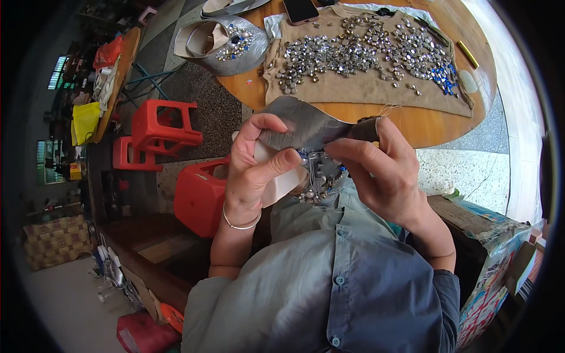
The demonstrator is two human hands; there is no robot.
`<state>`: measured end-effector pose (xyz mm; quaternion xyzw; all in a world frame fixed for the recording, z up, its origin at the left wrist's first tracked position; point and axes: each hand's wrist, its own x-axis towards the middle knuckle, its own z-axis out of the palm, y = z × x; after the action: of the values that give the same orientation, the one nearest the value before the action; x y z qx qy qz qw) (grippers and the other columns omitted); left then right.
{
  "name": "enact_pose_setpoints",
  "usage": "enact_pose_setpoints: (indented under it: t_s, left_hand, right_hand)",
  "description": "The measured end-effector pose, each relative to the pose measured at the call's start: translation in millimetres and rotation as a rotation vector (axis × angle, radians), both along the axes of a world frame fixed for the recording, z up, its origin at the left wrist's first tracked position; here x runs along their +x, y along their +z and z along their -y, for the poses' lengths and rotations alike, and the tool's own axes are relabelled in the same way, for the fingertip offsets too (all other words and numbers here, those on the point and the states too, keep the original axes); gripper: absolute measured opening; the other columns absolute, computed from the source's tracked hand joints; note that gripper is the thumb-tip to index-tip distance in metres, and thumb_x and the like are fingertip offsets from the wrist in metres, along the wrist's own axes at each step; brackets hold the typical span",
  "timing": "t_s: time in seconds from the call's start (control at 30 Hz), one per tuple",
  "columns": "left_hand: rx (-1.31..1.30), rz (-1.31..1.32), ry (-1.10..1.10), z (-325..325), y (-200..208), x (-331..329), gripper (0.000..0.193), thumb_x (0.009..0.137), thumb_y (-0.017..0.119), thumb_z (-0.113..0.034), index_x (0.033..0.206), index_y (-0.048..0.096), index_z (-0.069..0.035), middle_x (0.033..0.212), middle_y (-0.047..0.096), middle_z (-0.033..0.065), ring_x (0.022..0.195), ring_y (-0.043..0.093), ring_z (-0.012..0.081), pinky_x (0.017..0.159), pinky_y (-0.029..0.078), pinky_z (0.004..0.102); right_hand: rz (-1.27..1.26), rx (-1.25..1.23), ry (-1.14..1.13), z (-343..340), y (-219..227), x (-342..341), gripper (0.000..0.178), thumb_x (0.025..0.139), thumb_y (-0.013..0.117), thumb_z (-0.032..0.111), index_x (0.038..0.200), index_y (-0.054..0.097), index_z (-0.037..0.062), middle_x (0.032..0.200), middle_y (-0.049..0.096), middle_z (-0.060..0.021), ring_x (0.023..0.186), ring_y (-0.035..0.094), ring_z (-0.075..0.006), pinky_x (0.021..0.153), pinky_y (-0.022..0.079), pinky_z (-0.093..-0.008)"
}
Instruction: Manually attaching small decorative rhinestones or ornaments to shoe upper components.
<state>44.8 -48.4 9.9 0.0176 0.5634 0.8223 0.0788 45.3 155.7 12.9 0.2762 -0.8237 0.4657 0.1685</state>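
A piece of dark grey, shiny sheet material with a beige backing (pixel 306 122), which looks like a shoe upper, is held up in front of my chest. My left hand (pixel 253 162), a bangle at its wrist, grips its left side between thumb and curled fingers. On the right, my right hand (pixel 382 167) pinches its edge with fingers bent. Loose thread ends (pixel 388 109) stick up behind the right knuckles. Below the grey sheet hang clear and blue rhinestones (pixel 315 185), partly hidden by my hands. Whether a needle is between the right fingertips cannot be seen.
On the wooden table (pixel 244 88), a brown cloth (pixel 329 91) carries many clear and blue rhinestones (pixel 347 56). Nearby lie a phone (pixel 300 10), a gold tube (pixel 468 54) and a similar jewelled grey piece (pixel 220 44). Red stools (pixel 200 194) stand left; a cardboard box (pixel 494 253) stands right.
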Motion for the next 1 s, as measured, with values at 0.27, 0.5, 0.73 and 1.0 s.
enact_pose_setpoints:
  t_s: [0.27,0.5,0.73,1.0]
  left_hand:
    - [0.008,-0.029,-0.022,-0.8,-1.0,0.8,0.040,0.069,0.074,-0.001,0.100,0.050,-0.006,0.101,0.054,0.0032,0.087,0.054,0.0094,0.077,0.045,0.0215]
    - [0.024,-0.051,-0.041,1.3,-3.2,1.1,0.039,0.068,0.075,-0.001,0.099,0.050,-0.006,0.100,0.054,0.0041,0.087,0.054,0.0095,0.077,0.045,0.0215]
    - [0.077,-0.021,-0.068,3.4,-6.9,-0.2,0.038,0.068,0.074,0.000,0.098,0.051,-0.005,0.100,0.054,0.0040,0.089,0.054,0.0104,0.078,0.045,0.0225]
    - [0.071,-0.066,-0.096,4.7,-7.4,-0.9,0.036,0.070,0.073,0.000,0.098,0.051,-0.005,0.100,0.056,0.0048,0.087,0.055,0.0099,0.078,0.045,0.0223]
  right_hand:
    - [-0.163,0.061,-0.018,-2.2,-3.8,1.0,0.038,0.053,0.068,-0.005,0.089,0.067,0.0087,0.069,0.046,-0.0057,0.060,0.046,-0.0209,0.050,0.036,-0.0307]
    - [-0.195,0.068,-0.002,-2.7,-1.4,1.6,0.038,0.053,0.068,-0.004,0.089,0.067,0.0074,0.069,0.046,-0.0060,0.061,0.046,-0.0212,0.050,0.036,-0.0304]
    - [-0.157,0.070,0.010,-2.4,1.2,2.3,0.036,0.055,0.068,-0.005,0.088,0.067,0.0077,0.073,0.049,-0.0069,0.062,0.050,-0.0203,0.051,0.038,-0.0296]
    - [-0.162,0.071,0.012,-2.0,0.6,2.7,0.037,0.056,0.066,-0.007,0.089,0.067,0.0078,0.073,0.049,-0.0069,0.062,0.050,-0.0199,0.051,0.039,-0.0295]
